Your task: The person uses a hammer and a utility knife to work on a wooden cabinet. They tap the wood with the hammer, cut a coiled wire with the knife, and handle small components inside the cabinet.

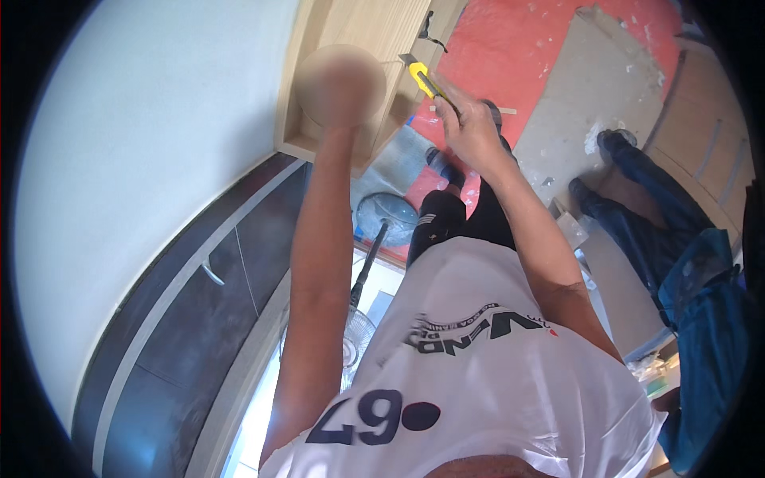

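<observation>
My right hand point(470, 131) is wrapped round a yellow and black utility knife point(421, 77). The knife's head points up and left, close to the edge of a pale wooden box-like frame point(373, 24). My left hand point(341, 86) reaches into or over this frame, near its lower end. A round blur covers that hand, so its fingers and anything in them are hidden. A thin pale strip seems to run from the blur toward the knife head, but its kind cannot be made out.
A white wall point(159, 103) rises at left above a dark door-like panel point(183, 327). A standing fan point(351, 342) is below. Red sheeting point(498, 48) and a grey-brown board point(594, 88) cover the floor. Another person in dark trousers point(637, 239) is at right.
</observation>
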Demonstrator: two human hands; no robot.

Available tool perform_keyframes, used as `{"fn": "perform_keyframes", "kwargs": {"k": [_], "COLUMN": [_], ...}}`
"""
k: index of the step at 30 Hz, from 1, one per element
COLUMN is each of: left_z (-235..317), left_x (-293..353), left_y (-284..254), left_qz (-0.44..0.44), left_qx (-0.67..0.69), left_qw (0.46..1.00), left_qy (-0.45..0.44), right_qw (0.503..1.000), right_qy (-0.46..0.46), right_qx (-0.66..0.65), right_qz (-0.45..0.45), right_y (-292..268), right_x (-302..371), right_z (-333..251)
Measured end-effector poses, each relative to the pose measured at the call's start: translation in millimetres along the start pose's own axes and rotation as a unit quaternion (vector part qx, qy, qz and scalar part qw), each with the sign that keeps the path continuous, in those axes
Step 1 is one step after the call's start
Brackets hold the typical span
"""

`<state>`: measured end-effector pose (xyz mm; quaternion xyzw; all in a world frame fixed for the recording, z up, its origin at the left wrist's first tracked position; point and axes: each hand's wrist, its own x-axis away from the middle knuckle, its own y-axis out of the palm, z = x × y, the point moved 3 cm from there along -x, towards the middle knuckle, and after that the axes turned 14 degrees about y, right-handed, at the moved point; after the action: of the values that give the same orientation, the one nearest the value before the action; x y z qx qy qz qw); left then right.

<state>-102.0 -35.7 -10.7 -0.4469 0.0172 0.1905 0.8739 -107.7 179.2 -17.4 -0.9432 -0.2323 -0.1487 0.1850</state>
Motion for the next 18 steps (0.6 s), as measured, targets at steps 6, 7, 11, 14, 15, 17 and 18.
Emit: {"fn": "perform_keyframes", "kwargs": {"k": [6, 7, 11, 14, 15, 17, 18], "left_z": [6, 5, 2, -1, 1, 4, 8], "left_x": [0, 2, 7, 8, 10, 10, 9], "left_y": [-2, -2, -4, -6, -6, -5, -7], "left_qz": [-0.012, -0.018, -0.040, -0.014, -0.001, -0.028, -0.040], "left_qx": [0.026, 0.004, -0.014, 0.004, 0.007, -0.005, -0.014], "left_qw": [0.999, 0.999, 0.997, 0.998, 0.999, 0.998, 0.997], "left_qy": [-0.033, -0.026, -0.060, -0.059, -0.047, -0.061, -0.066], "right_qw": [0.996, 0.996, 0.999, 1.000, 1.000, 1.000, 1.000], "right_qy": [0.074, 0.077, 0.026, -0.013, 0.004, 0.025, 0.023], "right_qx": [0.031, 0.025, -0.020, -0.021, -0.006, 0.005, 0.001], "right_qz": [-0.024, -0.028, 0.000, 0.014, 0.000, -0.015, -0.016], "right_y": [-4, -4, 4, 5, 4, 1, 2], "right_x": [0, 0, 2, 8, 8, 6, 5], "right_z": [-16, -18, 0, 8, 6, -1, -1]}}
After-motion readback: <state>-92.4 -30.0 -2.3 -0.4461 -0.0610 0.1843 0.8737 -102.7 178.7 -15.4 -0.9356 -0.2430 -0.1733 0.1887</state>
